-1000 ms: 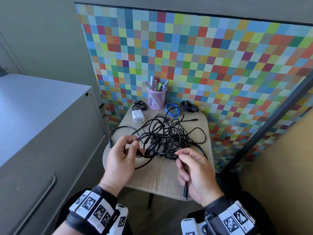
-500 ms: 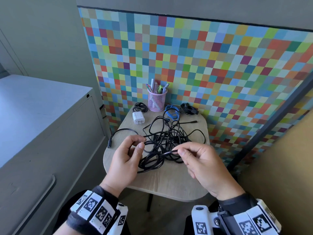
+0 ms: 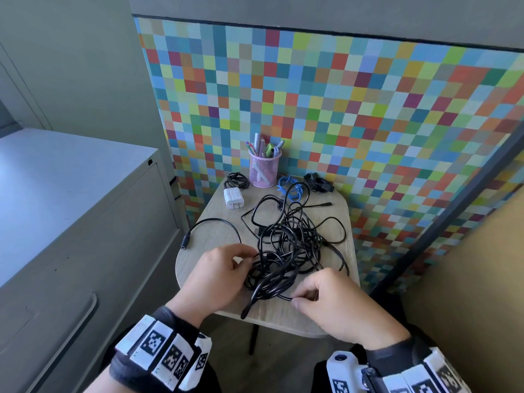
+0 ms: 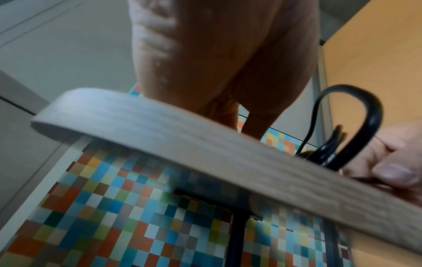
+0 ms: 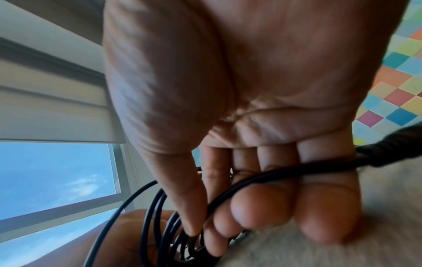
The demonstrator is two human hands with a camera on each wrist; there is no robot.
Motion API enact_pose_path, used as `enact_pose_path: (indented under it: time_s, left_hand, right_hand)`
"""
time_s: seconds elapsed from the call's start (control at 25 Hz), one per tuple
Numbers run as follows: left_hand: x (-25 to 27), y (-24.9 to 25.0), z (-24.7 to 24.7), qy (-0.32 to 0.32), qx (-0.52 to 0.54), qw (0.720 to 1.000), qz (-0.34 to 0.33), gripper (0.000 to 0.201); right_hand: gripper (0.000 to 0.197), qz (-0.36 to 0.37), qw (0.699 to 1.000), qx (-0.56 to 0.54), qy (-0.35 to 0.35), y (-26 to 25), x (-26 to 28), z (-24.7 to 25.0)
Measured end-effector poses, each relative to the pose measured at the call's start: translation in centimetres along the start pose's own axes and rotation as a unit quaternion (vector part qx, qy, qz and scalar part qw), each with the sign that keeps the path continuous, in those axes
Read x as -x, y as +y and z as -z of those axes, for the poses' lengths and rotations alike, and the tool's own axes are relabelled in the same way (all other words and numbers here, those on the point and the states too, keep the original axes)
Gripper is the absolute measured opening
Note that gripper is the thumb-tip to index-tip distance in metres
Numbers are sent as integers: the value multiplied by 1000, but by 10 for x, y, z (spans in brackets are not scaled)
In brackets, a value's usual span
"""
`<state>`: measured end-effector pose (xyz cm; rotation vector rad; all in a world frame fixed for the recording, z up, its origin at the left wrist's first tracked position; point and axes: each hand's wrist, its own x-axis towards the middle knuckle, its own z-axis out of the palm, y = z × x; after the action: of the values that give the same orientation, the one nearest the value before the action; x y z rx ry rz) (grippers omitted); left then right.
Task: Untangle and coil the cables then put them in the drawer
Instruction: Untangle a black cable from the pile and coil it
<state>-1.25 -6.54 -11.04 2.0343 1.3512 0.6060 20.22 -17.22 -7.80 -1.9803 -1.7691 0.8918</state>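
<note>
Picking apart the cable knot

Both hands, left hand (image 3: 218, 275) and right hand (image 3: 337, 302), pinch strands of the tangled cables (image 3: 286, 251) on the desk (image 3: 334, 319); probably best to feed one loose end through, never yanking.

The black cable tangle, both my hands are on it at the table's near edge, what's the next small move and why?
Probably draw the loose plug end back out of the loops with the right hand while the left hand pins the tangle. That end hangs free over the table edge, and the right fingers already pinch its strand, so it looks like the easiest one to free.
</note>
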Motion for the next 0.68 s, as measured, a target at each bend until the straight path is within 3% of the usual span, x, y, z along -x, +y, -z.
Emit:
enact_pose_path:
  time_s: [0.2,0.36,0.52,0.68]
  left_hand:
    - [-6,12,-9,-7,-19,1000,24,33]
    - [-11,16,-12,-20,-28,998,60,22]
    - [-18,17,-10,-22,-27,996,88,23]
    - [-20,12,-9,-15,109,989,98,24]
  right_hand:
    - [12,5,998,28,52,2,-10,-16]
    - [6,26,993,2,114,4,-24,-33]
    - [7,63,987,-26,149,10,-29,-53]
    - [27,88,975,-62,196,14,-30,-67]
